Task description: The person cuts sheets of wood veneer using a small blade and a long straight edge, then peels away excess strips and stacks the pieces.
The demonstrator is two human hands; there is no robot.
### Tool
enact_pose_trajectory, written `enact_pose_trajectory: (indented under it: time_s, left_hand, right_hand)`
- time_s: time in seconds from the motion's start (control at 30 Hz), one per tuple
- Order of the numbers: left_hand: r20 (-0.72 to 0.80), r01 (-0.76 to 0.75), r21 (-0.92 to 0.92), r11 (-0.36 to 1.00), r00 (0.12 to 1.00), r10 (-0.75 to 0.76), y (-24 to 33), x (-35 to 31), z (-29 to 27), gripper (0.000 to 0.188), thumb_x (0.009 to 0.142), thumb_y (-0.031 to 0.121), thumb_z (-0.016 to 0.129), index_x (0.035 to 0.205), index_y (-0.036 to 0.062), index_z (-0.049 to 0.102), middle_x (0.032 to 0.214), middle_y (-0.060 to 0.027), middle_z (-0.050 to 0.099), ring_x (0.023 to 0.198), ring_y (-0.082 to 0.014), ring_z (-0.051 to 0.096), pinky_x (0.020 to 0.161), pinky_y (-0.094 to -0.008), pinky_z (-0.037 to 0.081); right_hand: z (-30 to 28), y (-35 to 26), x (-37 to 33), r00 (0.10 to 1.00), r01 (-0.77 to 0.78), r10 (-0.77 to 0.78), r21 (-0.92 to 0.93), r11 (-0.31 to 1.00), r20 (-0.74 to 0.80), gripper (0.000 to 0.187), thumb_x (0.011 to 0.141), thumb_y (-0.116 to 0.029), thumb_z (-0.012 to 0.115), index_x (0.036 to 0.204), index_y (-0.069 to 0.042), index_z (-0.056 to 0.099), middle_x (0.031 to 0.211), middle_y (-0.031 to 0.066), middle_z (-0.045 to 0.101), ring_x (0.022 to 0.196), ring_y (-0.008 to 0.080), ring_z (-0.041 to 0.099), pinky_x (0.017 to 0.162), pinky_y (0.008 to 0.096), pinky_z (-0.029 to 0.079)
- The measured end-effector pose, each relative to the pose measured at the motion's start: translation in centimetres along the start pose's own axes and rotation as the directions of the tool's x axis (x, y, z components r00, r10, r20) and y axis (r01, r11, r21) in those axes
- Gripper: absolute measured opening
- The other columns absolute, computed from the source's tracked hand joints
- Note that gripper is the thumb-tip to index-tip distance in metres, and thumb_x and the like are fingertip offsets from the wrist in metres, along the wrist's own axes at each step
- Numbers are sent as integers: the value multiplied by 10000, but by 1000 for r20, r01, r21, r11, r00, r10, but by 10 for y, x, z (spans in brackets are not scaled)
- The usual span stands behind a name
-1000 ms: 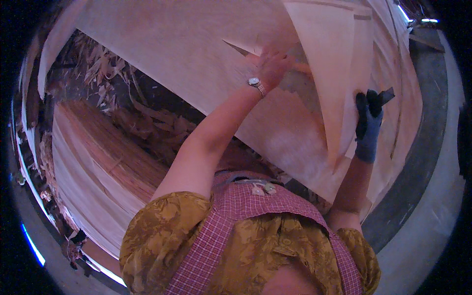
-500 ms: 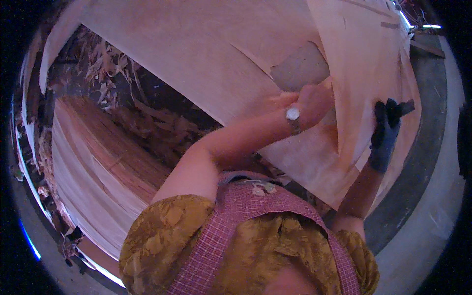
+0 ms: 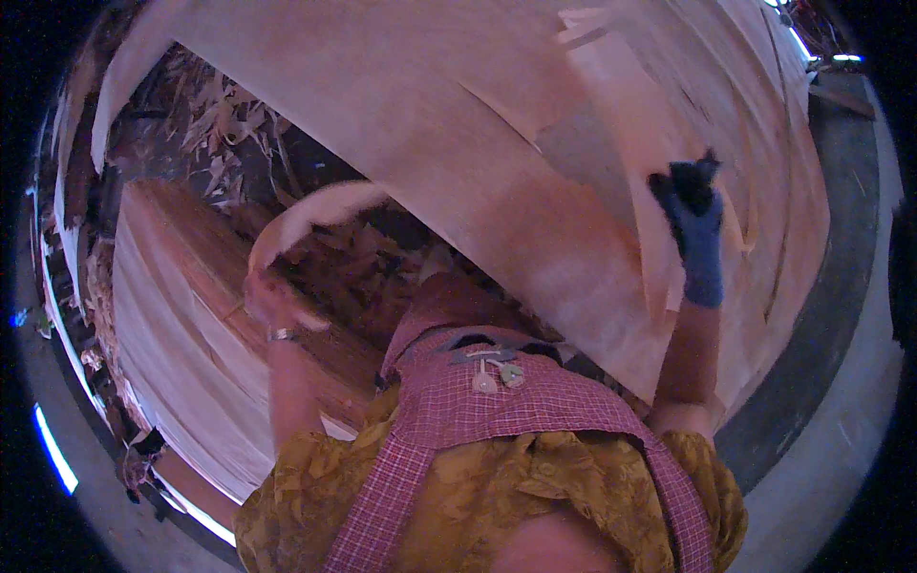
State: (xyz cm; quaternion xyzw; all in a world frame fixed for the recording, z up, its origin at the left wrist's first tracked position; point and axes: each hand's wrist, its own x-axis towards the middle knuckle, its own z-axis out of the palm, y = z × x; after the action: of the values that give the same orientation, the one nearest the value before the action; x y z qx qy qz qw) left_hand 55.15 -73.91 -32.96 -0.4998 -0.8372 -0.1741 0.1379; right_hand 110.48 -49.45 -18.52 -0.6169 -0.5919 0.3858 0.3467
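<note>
My bare left hand (image 3: 271,298), blurred and with a watch on its wrist, grips a curved pale strip of wood veneer (image 3: 310,212). The strip arches over a gap full of scraps, beside the left stack. On the right, my right hand (image 3: 692,199) wears a blue-grey glove with dark fingers. Its fingers are bent together around something small and dark that I cannot make out. Beneath that hand lie large thin veneer sheets (image 3: 458,143), with an overlapping loose piece (image 3: 635,115) and a torn patch near it.
A stack of veneer (image 3: 191,315) with a rough brown edge stands at the left. Torn veneer scraps (image 3: 358,258) fill the gap between it and the sheets. Grey floor (image 3: 831,353) runs along the right side.
My left hand has swung from the torn patch far to the left, carrying a veneer strip. My right hand has moved left and slightly up over the sheets.
</note>
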Motion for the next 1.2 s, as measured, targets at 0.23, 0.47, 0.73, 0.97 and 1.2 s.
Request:
enact_pose_trajectory:
  time_s: [0.23,0.47,0.73,0.97,1.2]
  left_hand:
    - [127,177,404,898,961,-246,-77,-57,46,519,947,320,566,1336,-9,468,1249,-238,574,1147,-391,550,974,-463,446]
    - [-57,-187,-267,945,982,179,184,71,40,470,867,179,640,1291,27,505,1331,-189,506,1215,-366,482,1021,-459,382]
    - [34,-505,-529,682,791,611,316,77,117,416,834,203,649,1215,64,559,1206,-112,579,1169,-296,514,988,-433,407]
    - [73,-466,-509,724,814,576,336,89,131,318,839,186,602,1126,50,606,1184,-106,594,1135,-284,542,960,-418,433]
    - [1,-503,-554,664,796,605,345,87,169,351,844,140,580,1182,52,608,1179,-100,611,1092,-302,564,961,-419,429]
  right_hand:
    - [97,24,-16,942,248,-218,-89,965,255,343,800,-233,787,1007,10,659,881,124,670,770,183,634,708,310,512]
    - [107,43,-53,959,143,-66,-272,952,275,422,801,-297,768,1128,-52,661,1010,155,634,925,322,633,808,387,513]
    - [135,87,-39,977,192,-147,-331,924,156,184,925,-176,585,1013,-16,562,932,191,642,833,363,630,698,428,511]
    - [211,95,12,975,175,-21,-701,691,223,283,967,-267,461,1176,-76,470,757,184,677,663,392,670,557,497,515]
    - [231,81,22,979,51,110,-728,683,172,274,968,-270,455,1168,-83,451,817,191,698,682,361,695,563,500,527]
